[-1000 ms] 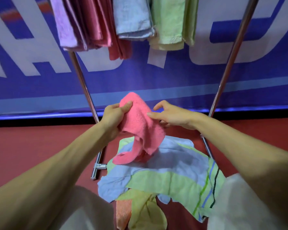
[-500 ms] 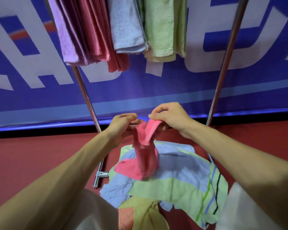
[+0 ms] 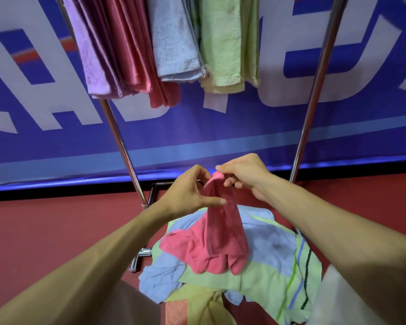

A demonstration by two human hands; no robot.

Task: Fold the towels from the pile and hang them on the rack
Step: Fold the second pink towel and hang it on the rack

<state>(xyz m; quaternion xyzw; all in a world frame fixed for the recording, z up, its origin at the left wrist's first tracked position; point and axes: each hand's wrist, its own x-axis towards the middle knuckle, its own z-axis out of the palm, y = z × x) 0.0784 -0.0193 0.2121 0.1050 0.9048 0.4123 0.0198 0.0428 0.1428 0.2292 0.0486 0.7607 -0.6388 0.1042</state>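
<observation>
A pink towel (image 3: 215,245) hangs from both my hands above the pile. My right hand (image 3: 243,175) pinches its top edge. Just left of it, my left hand (image 3: 189,192) pinches the cloth with thumb and fingers. The towel's lower part droops onto the pile of towels (image 3: 265,270), a heap of light blue, pale green, yellow and orange cloth on the red floor. Above, several folded towels (image 3: 169,45) in lilac, pink, blue and green hang from the rack, whose two metal legs (image 3: 314,90) slant down on either side.
A blue banner with large white letters (image 3: 244,127) stands right behind the rack. The rack's metal foot (image 3: 141,255) lies on the red floor (image 3: 56,231) left of the pile. My knees show at the bottom edge.
The pink towel has dropped lower and now hangs long from its top edge. Both hands have come close together at that edge. The view has moved nearer the rack.
</observation>
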